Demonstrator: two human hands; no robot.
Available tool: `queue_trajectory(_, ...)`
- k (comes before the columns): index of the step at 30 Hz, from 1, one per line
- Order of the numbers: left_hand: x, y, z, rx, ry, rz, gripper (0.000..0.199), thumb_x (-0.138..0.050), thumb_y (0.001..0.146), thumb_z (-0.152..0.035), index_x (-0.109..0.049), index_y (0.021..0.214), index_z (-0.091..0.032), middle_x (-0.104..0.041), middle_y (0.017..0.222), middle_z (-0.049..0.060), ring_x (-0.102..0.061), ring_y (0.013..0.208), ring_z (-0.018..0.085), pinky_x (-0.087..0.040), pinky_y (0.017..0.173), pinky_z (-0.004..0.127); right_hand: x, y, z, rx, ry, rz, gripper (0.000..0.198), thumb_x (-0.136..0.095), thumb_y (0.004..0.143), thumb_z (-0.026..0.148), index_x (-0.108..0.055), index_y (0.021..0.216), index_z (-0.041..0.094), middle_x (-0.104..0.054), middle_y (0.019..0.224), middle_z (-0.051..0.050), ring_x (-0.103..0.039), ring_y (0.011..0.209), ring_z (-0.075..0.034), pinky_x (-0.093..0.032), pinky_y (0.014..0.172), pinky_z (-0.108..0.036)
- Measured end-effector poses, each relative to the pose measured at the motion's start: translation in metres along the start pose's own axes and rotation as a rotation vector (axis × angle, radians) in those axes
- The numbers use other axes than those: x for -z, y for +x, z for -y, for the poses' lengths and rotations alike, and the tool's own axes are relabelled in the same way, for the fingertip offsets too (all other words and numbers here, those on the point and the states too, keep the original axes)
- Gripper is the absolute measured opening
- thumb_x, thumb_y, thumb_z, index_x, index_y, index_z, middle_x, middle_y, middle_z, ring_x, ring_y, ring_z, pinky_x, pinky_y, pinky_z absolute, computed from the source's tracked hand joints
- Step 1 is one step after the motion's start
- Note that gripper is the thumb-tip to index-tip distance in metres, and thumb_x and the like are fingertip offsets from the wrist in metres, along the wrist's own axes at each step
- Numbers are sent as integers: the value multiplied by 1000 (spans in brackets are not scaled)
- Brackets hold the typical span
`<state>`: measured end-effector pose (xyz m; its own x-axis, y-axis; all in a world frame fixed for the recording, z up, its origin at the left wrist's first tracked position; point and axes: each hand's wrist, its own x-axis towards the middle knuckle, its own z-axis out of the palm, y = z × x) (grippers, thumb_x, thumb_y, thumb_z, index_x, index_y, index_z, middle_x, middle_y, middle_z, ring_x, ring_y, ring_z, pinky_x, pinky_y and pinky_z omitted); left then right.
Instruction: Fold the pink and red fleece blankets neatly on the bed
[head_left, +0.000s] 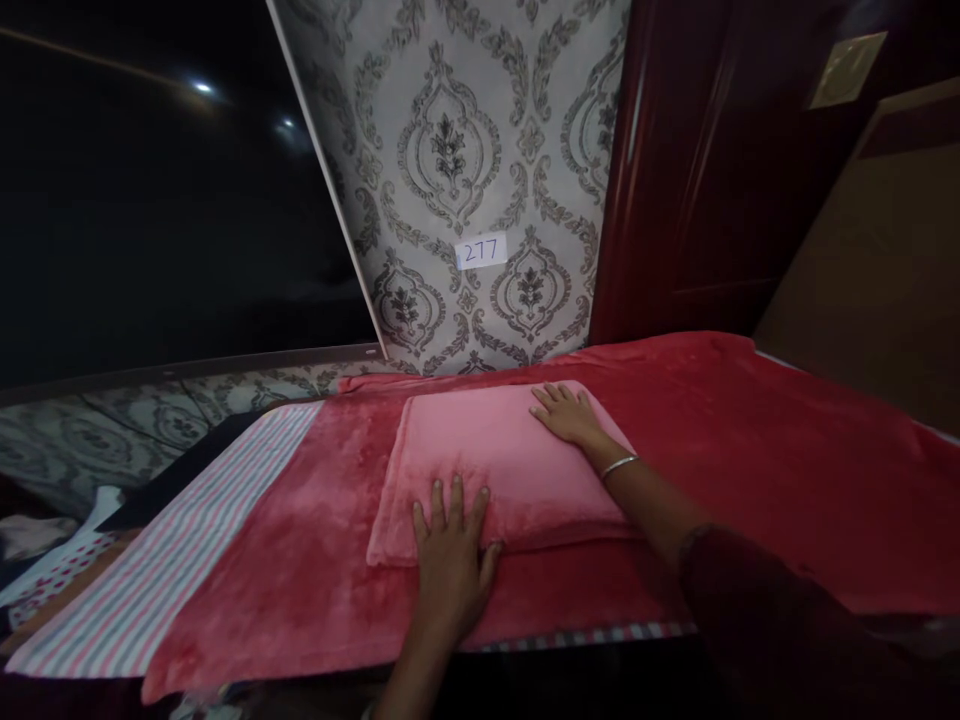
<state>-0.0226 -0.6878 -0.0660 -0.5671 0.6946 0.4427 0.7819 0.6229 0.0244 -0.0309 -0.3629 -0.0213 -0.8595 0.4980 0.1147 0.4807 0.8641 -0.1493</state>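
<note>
A pink cloth (pixel 465 430), folded into a flat rectangular stack, lies in the middle of a red plush blanket (pixel 292 560). My left hand (pixel 450 560) rests on the front left part of the folded cloth, its fingers spread and pointing away from me. On the far right part of the cloth, my right hand (pixel 566 412) lies flat with its fingers apart. A thin bracelet (pixel 620 465) circles my right wrist. Neither hand grips anything.
A striped sheet (pixel 172 540) shows beneath the red blanket on the left. Behind stand a large dark television (pixel 165 200) and a patterned wall with a paper label (pixel 481 250) reading 277. To the right are a dark red wooden door (pixel 697 170) and a brown board (pixel 877 270).
</note>
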Motion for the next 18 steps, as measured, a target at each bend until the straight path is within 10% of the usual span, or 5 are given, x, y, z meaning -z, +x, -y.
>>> queue_trajectory(9, 5, 0, -4, 18, -27, 5, 66, -63, 89, -34, -46, 153, -31, -31, 166, 12, -22, 154, 41, -23, 118, 72, 32, -33, 48, -7, 34, 46, 68, -31, 103, 54, -29, 162, 21, -18, 169, -17, -12, 156, -32, -15, 121, -62)
queue_trajectory(18, 36, 18, -9, 23, -136, 173, 59, -48, 99, -43, -43, 155, -24, -27, 167, 15, -20, 155, 38, -18, 121, 71, -15, -88, 66, 145, -9, -104, 74, -41, 100, 61, -35, 160, 19, -26, 166, -17, -21, 154, -36, -19, 120, -60)
